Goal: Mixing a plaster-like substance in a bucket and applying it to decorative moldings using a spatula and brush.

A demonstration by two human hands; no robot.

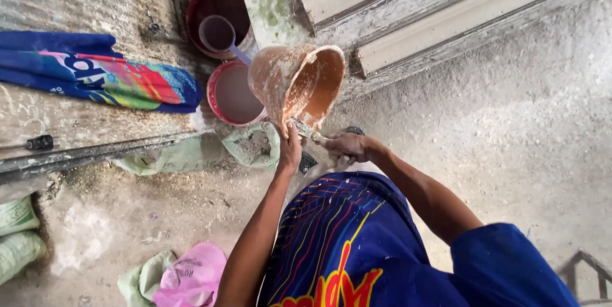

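Nearest you, your blue patterned shorts filled the bottom of the view, with a pink bag and a pale green sack lying on the concrete floor to your left.

Just beyond your lap, your left hand was raised to the lower edge of the orange bucket, its grip closed on the rim so the bucket hung tilted with its mouth turned towards you and to the right. Your right hand sat just beside it, its grip wrapped narrow around the handle of a scraping tool whose blade touched the bucket's lower lip. The bucket was crusted inside and out with pale dried mix.

My judgement: with only the left hand bearing the tilted bucket, a hard scrape could have twisted it out of your fingers, dropping it onto the red tub of milky liquid right below and splashing it. The blade could also have slipped off the lip towards your left fingers.

Farther out stood a dark red bucket holding a scoop, a folded blue printed cloth at left, and pale moulded strips leaning at the back
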